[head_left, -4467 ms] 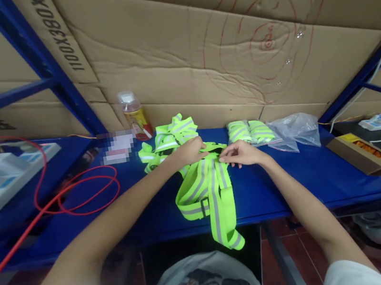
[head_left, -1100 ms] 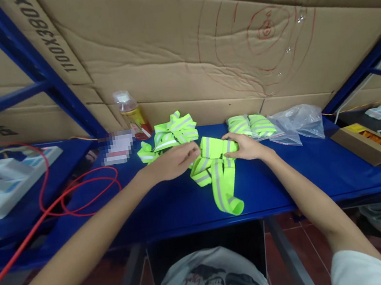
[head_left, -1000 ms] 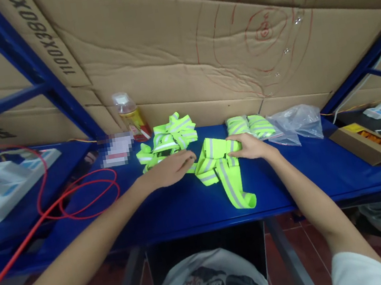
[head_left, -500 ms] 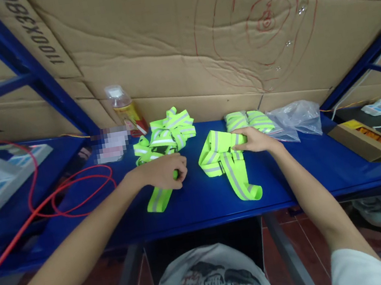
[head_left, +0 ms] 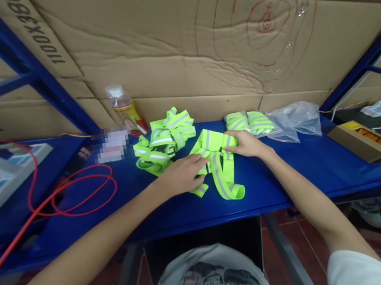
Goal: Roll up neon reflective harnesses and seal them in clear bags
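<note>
A neon-yellow reflective strap (head_left: 219,167) with grey stripes hangs in loops between my hands over the blue table. My right hand (head_left: 246,144) pinches its upper right part, thumb in front. My left hand (head_left: 185,173) is closed at the strap's left side, with a short piece of strap showing below the fingers. A heap of similar reflective straps (head_left: 174,128) lies just behind my left hand. Beyond my right hand sit bagged, folded reflective straps (head_left: 249,122).
Clear plastic bags (head_left: 297,118) lie at the back right, near an open cardboard box (head_left: 365,140). At the back left stand a bottle (head_left: 127,111) and a blurred paper (head_left: 113,145). A red cable (head_left: 84,178) loops across the blue table (head_left: 260,199). Cardboard (head_left: 166,35) walls the back.
My left hand has moved right with its piece of strap, meeting the strap in my right hand. My right hand and its strap have shifted slightly left.
</note>
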Demonstrator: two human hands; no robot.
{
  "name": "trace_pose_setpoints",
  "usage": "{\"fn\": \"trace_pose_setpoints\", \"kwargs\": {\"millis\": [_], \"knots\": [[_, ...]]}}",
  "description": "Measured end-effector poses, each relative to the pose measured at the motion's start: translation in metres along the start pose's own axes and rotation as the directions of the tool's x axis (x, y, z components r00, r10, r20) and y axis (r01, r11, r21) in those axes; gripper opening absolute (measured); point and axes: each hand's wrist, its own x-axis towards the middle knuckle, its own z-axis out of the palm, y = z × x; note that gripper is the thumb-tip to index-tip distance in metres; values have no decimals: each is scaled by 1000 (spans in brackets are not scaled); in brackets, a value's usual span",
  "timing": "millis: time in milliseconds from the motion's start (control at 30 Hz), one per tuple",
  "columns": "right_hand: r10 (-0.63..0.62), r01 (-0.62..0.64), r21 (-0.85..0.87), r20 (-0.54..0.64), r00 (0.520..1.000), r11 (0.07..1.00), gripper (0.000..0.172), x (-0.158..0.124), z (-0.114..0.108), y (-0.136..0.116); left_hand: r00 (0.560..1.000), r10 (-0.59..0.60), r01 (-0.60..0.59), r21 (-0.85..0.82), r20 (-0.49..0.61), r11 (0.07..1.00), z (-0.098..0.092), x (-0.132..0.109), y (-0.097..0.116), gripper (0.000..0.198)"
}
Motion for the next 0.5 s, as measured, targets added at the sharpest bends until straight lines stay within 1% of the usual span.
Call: {"fn": "trace_pose_setpoints", "kwargs": {"millis": [33, 67, 133, 200, 233, 267, 300, 333, 367, 400, 433, 500], "knots": [[19, -19, -26, -6, 1000, 999, 37, 0, 0, -2, 999, -37, 37, -34, 11, 999, 0, 0, 2, 46], [41, -41, -54, -15, 999, 998, 37, 1, -1, -4, 999, -49, 50, -88, 10, 995, -1, -1, 3, 46], [80, -82, -102, -32, 996, 991, 39, 1, -2, -7, 999, -34, 30, -241, -13, 970, -4, -6, 5, 50], [97, -101, -125, -38, 995, 987, 41, 1, -3, -8, 999, -29, 18, -368, -24, 930, -7, -11, 5, 59], [97, -101, -130, -37, 995, 986, 40, 1, -3, -8, 998, -52, 40, -394, -20, 918, -7, -13, 5, 65], [94, -97, -133, -35, 995, 986, 40, 1, -3, -8, 995, -95, 80, -392, -19, 917, -7, -15, 4, 69], [90, -93, -139, -33, 995, 986, 39, 0, -4, -7, 989, -144, 127, -364, -20, 923, -7, -15, 2, 68], [89, -93, -146, -32, 996, 985, 39, 0, -4, -7, 983, -183, 165, -321, -27, 933, -6, -15, 1, 57], [92, -95, -154, -30, 995, 984, 39, 0, -4, -6, 979, -199, 182, -271, -35, 945, -6, -15, -1, 40], [97, -100, -159, -28, 995, 982, 38, 0, -4, -5, 982, -185, 170, -216, -48, 961, -6, -14, -3, 22], [101, -104, -161, -26, 995, 981, 37, 0, -5, -4, 989, -137, 126, -155, -57, 980, -6, -13, -4, 13], [102, -104, -153, -25, 995, 983, 37, 0, -5, -2, 996, 24, -25, -19, -83, 1000, -8, -13, -3, 14]]}}
